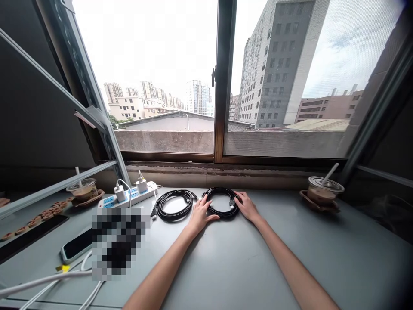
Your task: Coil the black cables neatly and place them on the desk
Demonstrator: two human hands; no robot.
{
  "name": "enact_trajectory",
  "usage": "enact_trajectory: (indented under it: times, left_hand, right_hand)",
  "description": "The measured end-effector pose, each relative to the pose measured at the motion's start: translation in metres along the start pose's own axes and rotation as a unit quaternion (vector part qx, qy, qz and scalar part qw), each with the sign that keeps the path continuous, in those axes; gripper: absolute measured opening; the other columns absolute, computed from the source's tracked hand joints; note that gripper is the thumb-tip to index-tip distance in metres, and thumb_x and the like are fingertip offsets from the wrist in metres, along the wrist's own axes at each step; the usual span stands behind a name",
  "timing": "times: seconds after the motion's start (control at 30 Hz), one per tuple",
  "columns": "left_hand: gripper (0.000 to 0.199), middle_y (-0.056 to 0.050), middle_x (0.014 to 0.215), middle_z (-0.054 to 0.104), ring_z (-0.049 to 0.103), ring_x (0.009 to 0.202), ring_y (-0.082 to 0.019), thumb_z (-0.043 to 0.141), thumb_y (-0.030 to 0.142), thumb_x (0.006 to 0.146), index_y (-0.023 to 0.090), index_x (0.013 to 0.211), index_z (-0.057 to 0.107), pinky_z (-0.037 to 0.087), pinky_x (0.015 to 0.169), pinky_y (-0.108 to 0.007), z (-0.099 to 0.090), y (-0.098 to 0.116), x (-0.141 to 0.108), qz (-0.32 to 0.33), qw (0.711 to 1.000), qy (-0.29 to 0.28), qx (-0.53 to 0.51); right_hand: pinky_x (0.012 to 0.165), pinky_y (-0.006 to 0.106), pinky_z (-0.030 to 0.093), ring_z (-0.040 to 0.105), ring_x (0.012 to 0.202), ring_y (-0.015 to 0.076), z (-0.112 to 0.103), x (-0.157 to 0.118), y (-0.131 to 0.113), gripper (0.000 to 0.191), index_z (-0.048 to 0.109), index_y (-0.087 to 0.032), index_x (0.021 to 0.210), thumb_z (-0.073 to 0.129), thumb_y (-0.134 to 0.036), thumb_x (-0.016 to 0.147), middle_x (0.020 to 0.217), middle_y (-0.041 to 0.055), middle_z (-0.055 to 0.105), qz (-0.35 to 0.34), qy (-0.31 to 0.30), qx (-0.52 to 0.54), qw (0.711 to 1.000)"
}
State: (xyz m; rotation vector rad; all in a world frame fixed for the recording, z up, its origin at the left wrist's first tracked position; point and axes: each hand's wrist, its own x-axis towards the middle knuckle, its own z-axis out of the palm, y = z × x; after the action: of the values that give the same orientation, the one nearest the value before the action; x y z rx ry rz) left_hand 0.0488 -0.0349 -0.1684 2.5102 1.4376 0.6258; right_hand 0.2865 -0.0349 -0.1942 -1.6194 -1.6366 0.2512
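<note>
Two coils of black cable lie side by side on the grey table. The right-hand coil of cable (222,214) is between my hands, with a plug (231,203) showing at its right inner edge. My left hand (199,214) holds this coil's left side, thumb along the front and fingers over the loops. On the opposite side, my right hand (248,206) has its fingers bent against the coil near the plug; some fingertips are hidden. Just left of my left hand rests the other coil of cable (176,218), with its plug ends at the sides.
A white power strip (146,194) with chargers stands at the back left. Phones (79,245), white cables (48,280) and a blurred patch cover the left side. Lidded cups stand at left (84,191) and right (324,189). A metal frame (106,129) rises before the window.
</note>
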Motion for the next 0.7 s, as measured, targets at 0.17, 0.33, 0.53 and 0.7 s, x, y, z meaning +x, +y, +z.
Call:
enact_trajectory:
  times: [0.17, 0.33, 0.53, 0.7]
  left_hand:
    - [0.072, -0.014, 0.145, 0.032, 0.030, 0.132, -0.031, 0.060, 0.058, 0.072, 0.017, 0.130, 0.047, 0.027, 0.105, -0.044, -0.003, 0.002, -0.001, 0.001, 1.000, -0.010, 0.029]
    - [0.078, -0.013, 0.144, 0.035, 0.028, 0.132, -0.032, 0.058, 0.063, 0.070, 0.019, 0.133, 0.043, 0.025, 0.105, -0.046, -0.006, 0.005, -0.003, 0.004, 0.999, 0.001, 0.049]
    - [0.039, -0.006, 0.126, 0.052, 0.044, 0.118, -0.020, 0.046, 0.046, 0.087, 0.023, 0.117, 0.053, 0.030, 0.101, -0.032, -0.023, 0.001, 0.000, -0.032, 0.989, 0.126, 0.071]
    - [0.038, -0.020, 0.107, 0.055, 0.048, 0.107, -0.035, 0.050, 0.040, 0.082, 0.009, 0.103, 0.054, 0.036, 0.089, -0.047, -0.031, -0.021, -0.001, -0.212, 0.960, 0.161, 0.087]
  right_hand:
    - [0.085, 0.030, 0.044, 0.053, 0.107, 0.0209, -0.002, -0.002, -0.005, 0.044, 0.054, -0.024, 0.123, 0.038, -0.044, 0.087, 0.115, 0.0057, 0.055, -0.004, 0.007, -0.008, 1.000]
    - [0.079, 0.031, 0.045, 0.055, 0.101, 0.0216, -0.005, -0.003, -0.007, 0.048, 0.051, -0.022, 0.123, 0.034, -0.048, 0.087, 0.118, 0.0074, 0.054, 0.011, 0.049, -0.011, 0.999]
    - [0.068, 0.030, 0.042, 0.057, 0.082, 0.0188, -0.010, -0.004, -0.005, 0.036, 0.061, -0.020, 0.100, 0.034, -0.038, 0.086, 0.100, 0.0068, 0.060, 0.062, 0.115, -0.034, 0.991]
    - [0.058, 0.027, 0.037, 0.057, 0.072, 0.0162, -0.011, -0.008, -0.008, 0.026, 0.065, -0.023, 0.087, 0.041, -0.030, 0.082, 0.091, 0.0038, 0.064, 0.081, 0.113, -0.062, 0.988]
